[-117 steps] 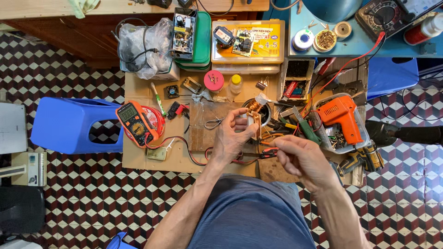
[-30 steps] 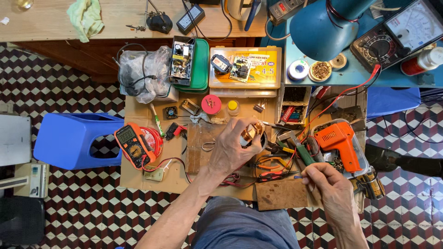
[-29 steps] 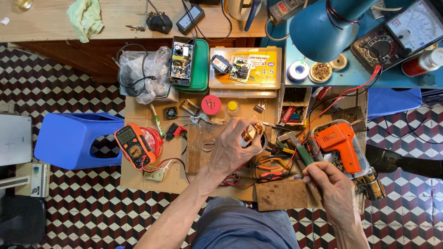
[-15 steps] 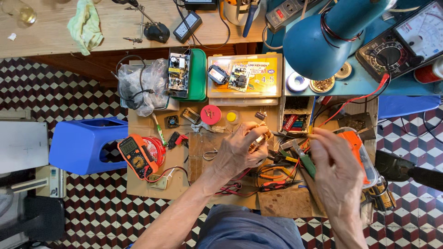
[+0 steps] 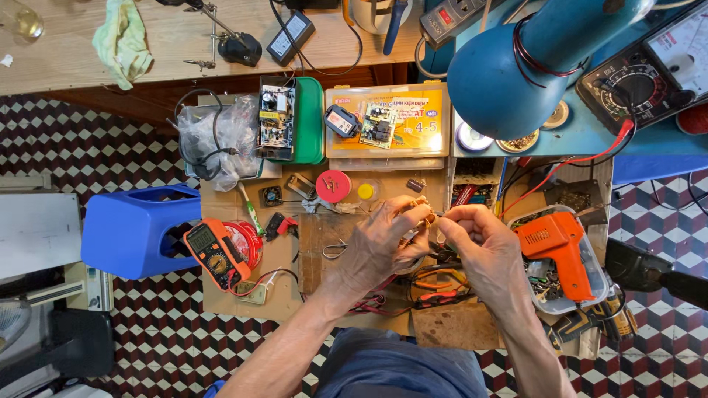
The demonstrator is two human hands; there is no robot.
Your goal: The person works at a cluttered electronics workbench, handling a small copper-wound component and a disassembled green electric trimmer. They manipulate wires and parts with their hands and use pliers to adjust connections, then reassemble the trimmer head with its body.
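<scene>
My left hand [image 5: 380, 247] is closed around a small copper-wound coil part [image 5: 414, 215] over the middle of the cluttered wooden work board [image 5: 310, 243]. My right hand [image 5: 483, 243] is right beside it, its fingertips pinched at the part's right side; whatever thin piece they pinch is too small to make out. Both hands hang above red-handled pliers [image 5: 435, 284] and loose red wires.
An orange soldering gun [image 5: 559, 250] lies in a clear tub to the right. An orange multimeter [image 5: 210, 254] is at the left beside a blue plastic stool [image 5: 136, 228]. A blue desk lamp [image 5: 516, 63], a yellow parts box [image 5: 387, 121] and a green-trayed circuit board [image 5: 279, 118] stand behind.
My right hand rose from the lower right of the board and met my left hand at the coil part. The view shifted closer to the bench.
</scene>
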